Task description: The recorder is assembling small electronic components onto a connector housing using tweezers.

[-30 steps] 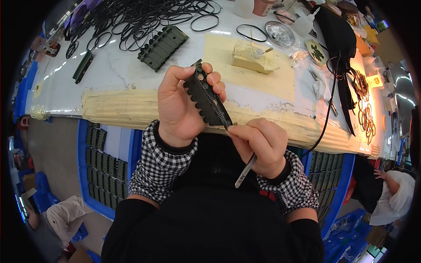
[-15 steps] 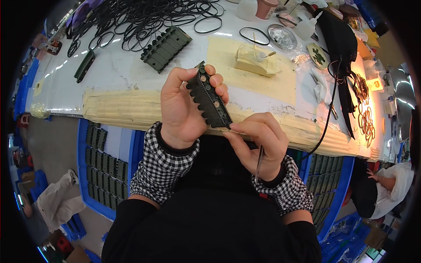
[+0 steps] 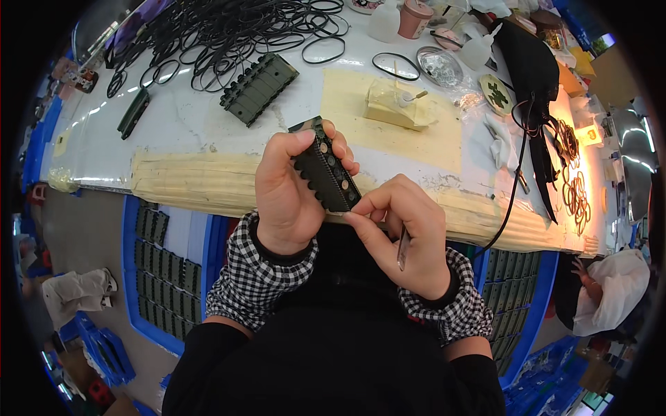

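My left hand point(image 3: 286, 191) is closed round a dark green toy tank hull point(image 3: 313, 182), thumb on one side and fingertips on the other. The hull is tilted, its toothed edge toward my palm. Along its side run round wheels, two of them with pale centres, edged by a black ribbed band point(image 3: 334, 168) like a track. At the hull's lower end, the thumb and forefinger of my right hand point(image 3: 416, 239) pinch together; what lies between those fingertips is hidden. A thin metal tool point(image 3: 402, 248) is tucked in the right hand's curled fingers, pointing down.
Beyond my hands lie another green hull point(image 3: 258, 90), a narrow green part point(image 3: 134, 113), a heap of black bands point(image 3: 222, 35) and a yellow block point(image 3: 395, 109). Blue trays point(image 3: 130, 277) of green parts flank me below the table edge. A black cable point(image 3: 522, 177) hangs right.
The hull sits slightly lower in view and shows a little more of its upper end. My right hand has shifted slightly left, still pinching at the lower end. The view has tilted slightly.
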The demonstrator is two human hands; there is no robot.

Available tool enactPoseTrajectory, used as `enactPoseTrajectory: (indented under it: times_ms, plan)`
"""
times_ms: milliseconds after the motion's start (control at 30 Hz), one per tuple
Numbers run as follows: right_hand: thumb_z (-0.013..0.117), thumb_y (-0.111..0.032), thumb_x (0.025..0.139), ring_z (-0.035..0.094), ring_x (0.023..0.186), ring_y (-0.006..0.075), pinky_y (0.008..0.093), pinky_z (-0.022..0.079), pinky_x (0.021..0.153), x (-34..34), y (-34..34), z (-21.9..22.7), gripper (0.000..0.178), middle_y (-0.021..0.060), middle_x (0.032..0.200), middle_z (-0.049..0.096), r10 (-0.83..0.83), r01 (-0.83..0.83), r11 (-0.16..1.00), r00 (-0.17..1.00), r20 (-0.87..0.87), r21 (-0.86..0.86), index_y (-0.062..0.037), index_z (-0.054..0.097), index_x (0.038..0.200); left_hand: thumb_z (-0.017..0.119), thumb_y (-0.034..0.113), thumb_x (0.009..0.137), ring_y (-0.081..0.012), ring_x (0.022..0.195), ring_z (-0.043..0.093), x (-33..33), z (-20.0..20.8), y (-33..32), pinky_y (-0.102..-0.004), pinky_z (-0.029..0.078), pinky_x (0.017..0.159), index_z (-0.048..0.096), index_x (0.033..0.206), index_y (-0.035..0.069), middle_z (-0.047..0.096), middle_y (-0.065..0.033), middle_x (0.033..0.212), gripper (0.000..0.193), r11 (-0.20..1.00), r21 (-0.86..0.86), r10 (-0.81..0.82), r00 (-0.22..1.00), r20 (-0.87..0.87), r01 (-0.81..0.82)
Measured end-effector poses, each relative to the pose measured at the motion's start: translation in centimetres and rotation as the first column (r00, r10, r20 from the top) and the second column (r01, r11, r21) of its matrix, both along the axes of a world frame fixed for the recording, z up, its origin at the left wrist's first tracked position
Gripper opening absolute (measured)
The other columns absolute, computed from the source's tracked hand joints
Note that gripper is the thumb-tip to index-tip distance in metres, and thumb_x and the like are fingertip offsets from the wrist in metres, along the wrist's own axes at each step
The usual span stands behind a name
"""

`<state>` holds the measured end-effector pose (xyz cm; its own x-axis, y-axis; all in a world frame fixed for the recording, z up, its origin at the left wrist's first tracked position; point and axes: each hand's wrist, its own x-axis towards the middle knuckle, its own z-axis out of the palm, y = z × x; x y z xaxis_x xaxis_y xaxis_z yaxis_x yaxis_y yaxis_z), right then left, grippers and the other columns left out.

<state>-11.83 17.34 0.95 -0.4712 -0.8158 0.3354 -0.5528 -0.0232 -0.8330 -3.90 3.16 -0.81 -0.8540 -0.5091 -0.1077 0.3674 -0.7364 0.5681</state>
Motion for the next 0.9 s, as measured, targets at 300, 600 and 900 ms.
enactPoseTrajectory:
  times_ms: [300, 600, 900]
  plan:
    - [0.078, 0.0, 0.067, 0.06, 0.062, 0.0187, 0.0272, 0.048, 0.054, 0.7, 0.4, -0.6, 0.021, 0.0077, 0.078, 0.061, -0.11, 0.104, 0.988, 0.993, -0.052, -0.115, -0.0028, 0.065, 0.084, 0.05, 0.029, 0.085, -0.0162, 0.08, 0.048, 0.5, 0.1, -0.6, -0.0325, 0.045, 0.077, 0.048, 0.093, 0.009, 0.047, -0.0022, 0.083, 0.022, 0.985, 0.14, -0.082, 0.987, -0.137, 0.101]
    - [0.079, -0.002, 0.066, 0.057, 0.059, 0.0162, 0.0252, 0.044, 0.052, 0.7, 0.7, -0.3, 0.024, 0.0069, 0.079, 0.061, -0.123, 0.122, 0.991, 0.992, -0.001, -0.062, -0.0015, 0.065, 0.085, 0.05, 0.029, 0.085, -0.0157, 0.082, 0.046, 0.5, -0.5, -0.3, -0.0325, 0.043, 0.08, 0.047, 0.094, 0.01, 0.046, -0.0019, 0.085, 0.021, 0.987, 0.098, -0.103, 0.963, -0.247, 0.131]
    - [0.079, -0.008, 0.068, 0.064, 0.063, 0.0221, 0.0296, 0.049, 0.054, 0.4, 0.4, -0.9, 0.025, 0.0094, 0.076, 0.064, -0.068, 0.03, 0.984, 0.976, -0.208, -0.177, -0.0011, 0.064, 0.087, 0.053, 0.028, 0.085, -0.0156, 0.083, 0.047, 0.4, -0.9, -0.9, -0.0307, 0.044, 0.082, 0.049, 0.095, 0.01, 0.047, -0.002, 0.086, 0.021, 0.918, 0.249, -0.179, 0.883, -0.434, 0.309]
